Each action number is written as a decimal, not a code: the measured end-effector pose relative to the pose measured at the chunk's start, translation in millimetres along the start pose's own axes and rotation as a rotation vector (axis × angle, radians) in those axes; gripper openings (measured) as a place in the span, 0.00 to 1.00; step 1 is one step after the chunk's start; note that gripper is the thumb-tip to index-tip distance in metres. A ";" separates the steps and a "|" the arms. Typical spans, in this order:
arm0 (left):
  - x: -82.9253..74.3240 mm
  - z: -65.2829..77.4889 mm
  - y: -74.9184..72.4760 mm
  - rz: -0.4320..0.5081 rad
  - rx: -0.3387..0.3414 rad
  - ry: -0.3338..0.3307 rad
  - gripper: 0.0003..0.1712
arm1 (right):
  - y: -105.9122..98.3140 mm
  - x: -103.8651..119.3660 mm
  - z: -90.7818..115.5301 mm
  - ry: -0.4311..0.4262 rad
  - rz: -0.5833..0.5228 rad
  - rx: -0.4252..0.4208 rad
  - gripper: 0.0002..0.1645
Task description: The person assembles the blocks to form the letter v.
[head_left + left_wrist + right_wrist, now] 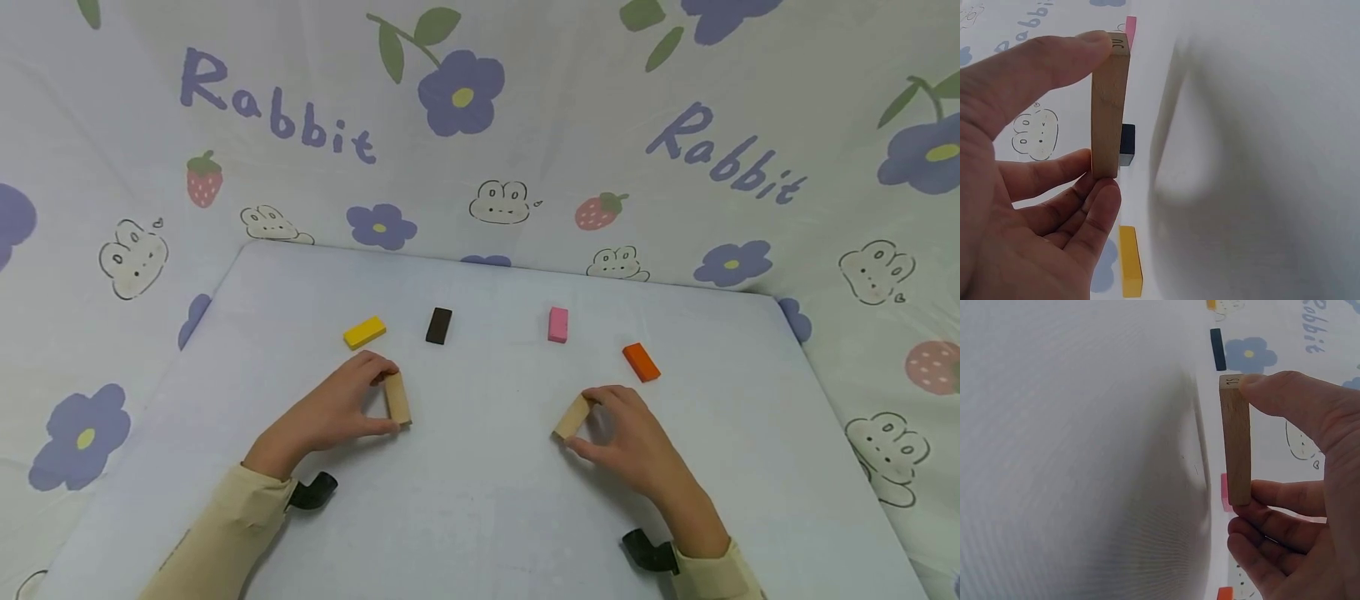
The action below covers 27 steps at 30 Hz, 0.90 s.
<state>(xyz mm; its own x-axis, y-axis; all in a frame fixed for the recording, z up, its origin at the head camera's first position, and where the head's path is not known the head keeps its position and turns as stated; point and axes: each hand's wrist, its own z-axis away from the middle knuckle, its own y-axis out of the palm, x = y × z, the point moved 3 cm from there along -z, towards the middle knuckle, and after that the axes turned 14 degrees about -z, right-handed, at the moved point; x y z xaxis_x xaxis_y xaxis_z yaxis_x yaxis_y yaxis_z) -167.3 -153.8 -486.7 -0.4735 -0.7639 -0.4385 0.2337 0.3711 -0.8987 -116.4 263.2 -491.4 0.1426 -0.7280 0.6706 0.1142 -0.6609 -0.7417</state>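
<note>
My left hand (341, 406) pinches a plain wooden block (397, 398) by its two ends, thumb at the near end and fingers at the far one. In the left wrist view dark marks show on the end of this block (1109, 106) beside the thumb, and a shadow falls on the white surface. On the other side my right hand (626, 437) holds a second plain wooden block (573, 417) the same way, tilted toward the upper right. The right wrist view shows marks on the thumb end of that block (1237, 444) too.
Beyond the hands, a yellow block (364, 332), a black block (438, 326), a pink block (558, 325) and an orange block (641, 362) lie in a loose arc on the white table (480, 517). A rabbit-patterned cloth (525, 158) hangs behind.
</note>
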 end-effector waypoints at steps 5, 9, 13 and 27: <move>-4.3 -1.6 0.4 0.007 0.003 0.005 0.41 | 1.7 3.4 1.0 -0.008 0.014 -0.006 0.43; -7.2 -2.4 0.4 0.012 -0.005 0.027 0.40 | 3.5 6.0 1.8 -0.017 0.010 -0.007 0.42; -8.9 -2.8 0.9 0.011 -0.005 0.036 0.40 | 6.0 9.1 1.9 -0.022 -0.001 0.000 0.42; -14.7 -2.3 4.9 0.007 0.017 0.035 0.40 | 13.9 20.2 2.8 -0.064 -0.026 0.008 0.41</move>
<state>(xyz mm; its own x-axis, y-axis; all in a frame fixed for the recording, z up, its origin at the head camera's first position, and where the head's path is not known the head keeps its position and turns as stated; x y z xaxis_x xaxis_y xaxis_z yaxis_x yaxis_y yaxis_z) -161.1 -139.6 -484.7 -0.5014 -0.7420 -0.4449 0.2515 0.3670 -0.8956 -109.2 239.9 -488.2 0.2019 -0.6969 0.6881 0.1269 -0.6781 -0.7240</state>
